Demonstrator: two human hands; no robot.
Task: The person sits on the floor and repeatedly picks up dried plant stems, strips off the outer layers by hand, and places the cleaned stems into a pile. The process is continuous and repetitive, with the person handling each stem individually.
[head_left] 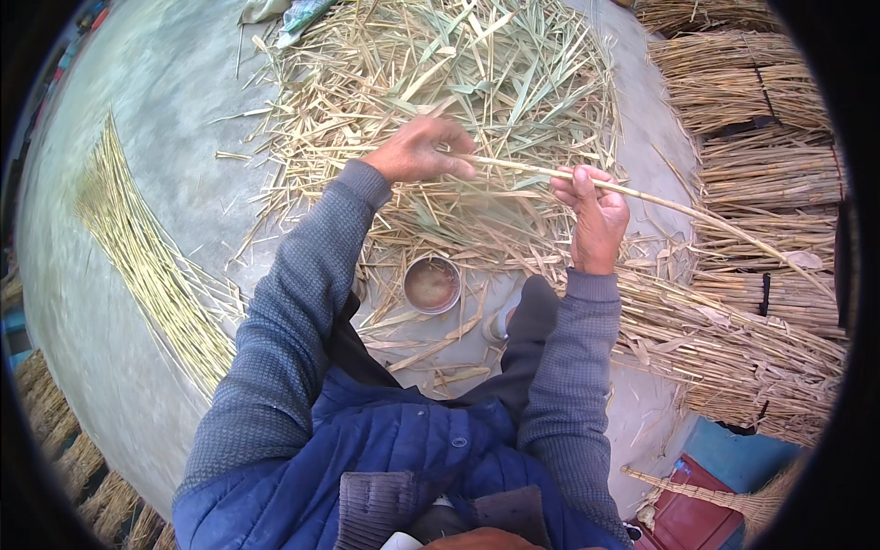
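One long, thin reed stalk (pixel 678 203) slants across in front of me, running down to the right over the bundles. Its left end meets my left hand (pixel 417 149), where the curled fingers and thumb close on it, slightly smeared by motion. Farther along, my right hand (pixel 598 225) pinches the same stalk between thumb and fingers. Beneath both hands spreads a wide heap of dry, pale green and straw-coloured leaves and husks (pixel 458 73). A round metal bowl (pixel 432 284) with something brownish inside stands at the heap's near edge.
Peeled, yellowish stalks (pixel 160 266) lie fanned out on the grey floor (pixel 82 339) at left. Tied reed bundles (pixel 761 174) are stacked along the right. A loose pile of unpeeled reeds (pixel 724 344) lies beside my right forearm. A straw broom (pixel 697 495) and dark red object (pixel 692 522) are lower right.
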